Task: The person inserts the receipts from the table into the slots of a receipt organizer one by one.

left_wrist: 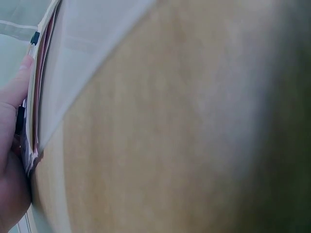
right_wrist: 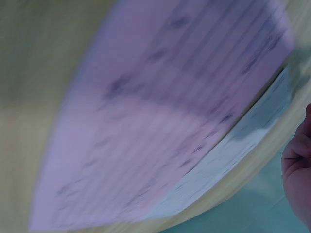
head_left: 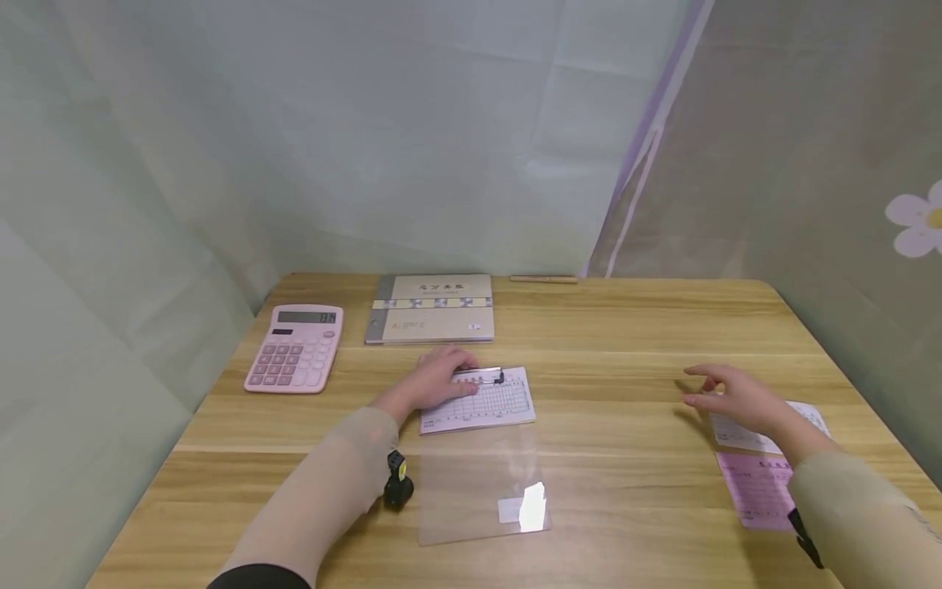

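Observation:
My left hand [head_left: 437, 383] rests on the upper left of a pad of printed forms [head_left: 486, 409], thumb lying across the paper and fingers beside a metal clip [head_left: 489, 375]. Beneath the pad, a clear sheet [head_left: 471, 483] reaches toward me, with a bright reflection near its lower edge. The left wrist view shows the pad's layered page edges [left_wrist: 41, 92] beside the hand. Over the table at the right, my right hand [head_left: 743, 401] holds nothing, thumb and forefinger apart. It partly covers a white slip [head_left: 805, 417]; a pink slip [head_left: 758, 491] lies nearer me.
A pink calculator [head_left: 294, 348] lies at the left of the wooden table [head_left: 611, 491]. Toward the back are a beige and grey notebook [head_left: 434, 315] and a slim pen-like stick [head_left: 545, 279]. Curtain fabric [head_left: 441, 139] hangs behind the table.

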`<state>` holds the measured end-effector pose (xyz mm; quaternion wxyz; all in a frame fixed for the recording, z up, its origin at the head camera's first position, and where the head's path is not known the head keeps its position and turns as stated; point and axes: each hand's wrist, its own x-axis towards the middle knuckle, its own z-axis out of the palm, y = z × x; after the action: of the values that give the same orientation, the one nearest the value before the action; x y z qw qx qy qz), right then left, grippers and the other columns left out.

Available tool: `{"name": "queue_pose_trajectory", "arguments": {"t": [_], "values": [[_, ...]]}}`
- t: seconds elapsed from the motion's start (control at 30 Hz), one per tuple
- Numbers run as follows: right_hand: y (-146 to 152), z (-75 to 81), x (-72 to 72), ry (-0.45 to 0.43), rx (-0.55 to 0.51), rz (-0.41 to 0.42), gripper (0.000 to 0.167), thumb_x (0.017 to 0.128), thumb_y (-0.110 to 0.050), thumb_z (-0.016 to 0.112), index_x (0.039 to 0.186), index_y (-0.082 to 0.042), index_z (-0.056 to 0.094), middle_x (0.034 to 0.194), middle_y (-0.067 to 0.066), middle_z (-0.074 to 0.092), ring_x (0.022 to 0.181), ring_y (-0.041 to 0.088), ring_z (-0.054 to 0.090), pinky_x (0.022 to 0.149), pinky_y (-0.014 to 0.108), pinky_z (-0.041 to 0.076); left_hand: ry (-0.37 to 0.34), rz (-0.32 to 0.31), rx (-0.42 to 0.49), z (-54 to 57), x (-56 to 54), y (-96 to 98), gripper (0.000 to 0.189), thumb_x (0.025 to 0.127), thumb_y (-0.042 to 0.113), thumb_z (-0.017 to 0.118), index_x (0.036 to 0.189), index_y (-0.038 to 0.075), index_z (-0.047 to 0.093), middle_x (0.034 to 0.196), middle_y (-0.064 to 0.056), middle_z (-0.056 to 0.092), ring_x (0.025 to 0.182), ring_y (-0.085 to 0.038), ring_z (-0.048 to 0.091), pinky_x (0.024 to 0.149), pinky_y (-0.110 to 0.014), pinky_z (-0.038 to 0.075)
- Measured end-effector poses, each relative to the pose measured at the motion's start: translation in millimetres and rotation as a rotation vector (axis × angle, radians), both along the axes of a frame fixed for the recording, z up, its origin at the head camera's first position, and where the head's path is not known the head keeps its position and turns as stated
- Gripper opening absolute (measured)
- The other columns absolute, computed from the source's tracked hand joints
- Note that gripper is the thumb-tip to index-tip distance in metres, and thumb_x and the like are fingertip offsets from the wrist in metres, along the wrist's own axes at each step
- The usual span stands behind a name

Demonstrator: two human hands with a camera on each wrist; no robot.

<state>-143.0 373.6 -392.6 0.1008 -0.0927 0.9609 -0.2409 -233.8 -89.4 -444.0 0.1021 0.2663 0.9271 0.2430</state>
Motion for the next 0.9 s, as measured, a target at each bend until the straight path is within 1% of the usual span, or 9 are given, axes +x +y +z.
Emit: {"name": "queue_pose_trajectory", "arguments": {"t": [0.07, 0.17, 0.37, 0.43, 0.53, 0.63, 0.7, 0.83, 0.9], "values": [[11, 0.1, 4.6, 0.003, 0.035, -0.019, 0.065, 0.089, -0.042, 0.062, 0.133, 0.002, 0.045, 0.106, 0.018, 0.057, 0.095, 0.035, 0.054, 0.073, 0.049, 0.044, 0.001, 0.002, 0.001, 0.1, -0.3, -0.6, 0.041, 0.084, 0.043, 0.066, 0.119, 0.021, 0.059, 0.122, 0.002, 0.053, 0.121, -0.021, 0.042, 0.103, -0.045, 0.026], [27, -0.2, 11.0, 0.006, 0.063, -0.039, 0.065, 0.089, -0.042, 0.061, 0.133, 0.003, 0.045, 0.108, 0.023, 0.056, 0.098, 0.041, 0.053, 0.075, 0.055, 0.043, 0.004, 0.008, 0.001, 0.3, -0.5, -1.4, 0.042, 0.084, 0.043, 0.066, 0.119, 0.021, 0.059, 0.122, 0.001, 0.053, 0.120, -0.021, 0.043, 0.102, -0.045, 0.026], [59, -4.1, 24.7, 0.024, 0.097, -0.061, 0.063, 0.087, -0.035, 0.066, 0.129, 0.008, 0.047, 0.105, 0.024, 0.058, 0.098, 0.043, 0.052, 0.075, 0.054, 0.041, -0.002, 0.009, -0.012, 0.5, 0.2, -1.9, 0.043, 0.084, 0.044, 0.065, 0.120, 0.022, 0.058, 0.128, 0.000, 0.051, 0.124, -0.022, 0.040, 0.105, -0.046, 0.023], [68, -5.4, 29.4, 0.024, 0.101, -0.067, 0.063, 0.086, -0.033, 0.067, 0.128, 0.009, 0.047, 0.105, 0.026, 0.057, 0.099, 0.046, 0.051, 0.076, 0.056, 0.040, -0.004, 0.008, -0.015, 0.8, 0.4, -1.4, 0.043, 0.084, 0.044, 0.065, 0.121, 0.022, 0.058, 0.129, 0.000, 0.050, 0.125, -0.023, 0.039, 0.106, -0.046, 0.022], [80, -6.3, 34.8, -0.005, 0.114, -0.094, 0.065, 0.086, -0.036, 0.066, 0.128, 0.009, 0.047, 0.108, 0.032, 0.055, 0.102, 0.053, 0.047, 0.077, 0.060, 0.038, 0.002, 0.004, -0.019, 0.3, 0.4, -0.6, 0.043, 0.084, 0.044, 0.065, 0.120, 0.022, 0.058, 0.128, 0.000, 0.051, 0.124, -0.022, 0.040, 0.105, -0.045, 0.023], [90, -6.7, 38.6, -0.037, 0.138, -0.123, 0.067, 0.086, -0.040, 0.065, 0.128, 0.010, 0.047, 0.110, 0.036, 0.052, 0.103, 0.057, 0.044, 0.077, 0.062, 0.036, 0.009, 0.001, -0.019, -1.0, 0.0, 0.0, 0.043, 0.084, 0.044, 0.065, 0.120, 0.022, 0.058, 0.126, 0.001, 0.051, 0.124, -0.022, 0.040, 0.105, -0.045, 0.024], [98, -7.8, 40.3, -0.040, 0.167, -0.131, 0.066, 0.085, -0.040, 0.066, 0.125, 0.010, 0.049, 0.108, 0.037, 0.052, 0.100, 0.057, 0.046, 0.076, 0.062, 0.037, 0.014, -0.002, -0.016, -2.0, -0.2, 0.2, 0.044, 0.084, 0.044, 0.065, 0.121, 0.022, 0.058, 0.126, 0.001, 0.052, 0.123, -0.022, 0.041, 0.105, -0.045, 0.024], [112, -10.6, 43.9, -0.017, 0.224, -0.134, 0.063, 0.084, -0.038, 0.068, 0.120, 0.011, 0.052, 0.103, 0.038, 0.054, 0.097, 0.058, 0.048, 0.075, 0.062, 0.038, 0.017, -0.008, -0.007, -2.8, -0.4, 0.3, 0.044, 0.084, 0.044, 0.066, 0.121, 0.021, 0.058, 0.125, 0.001, 0.052, 0.122, -0.022, 0.042, 0.104, -0.045, 0.025], [118, -12.8, 45.4, -0.011, 0.239, -0.125, 0.060, 0.083, -0.037, 0.069, 0.117, 0.011, 0.054, 0.101, 0.039, 0.055, 0.095, 0.057, 0.049, 0.074, 0.062, 0.039, 0.019, -0.011, -0.005, -2.9, -0.5, 0.1, 0.044, 0.084, 0.044, 0.065, 0.121, 0.021, 0.059, 0.124, 0.000, 0.053, 0.121, -0.022, 0.042, 0.103, -0.045, 0.026]]}}
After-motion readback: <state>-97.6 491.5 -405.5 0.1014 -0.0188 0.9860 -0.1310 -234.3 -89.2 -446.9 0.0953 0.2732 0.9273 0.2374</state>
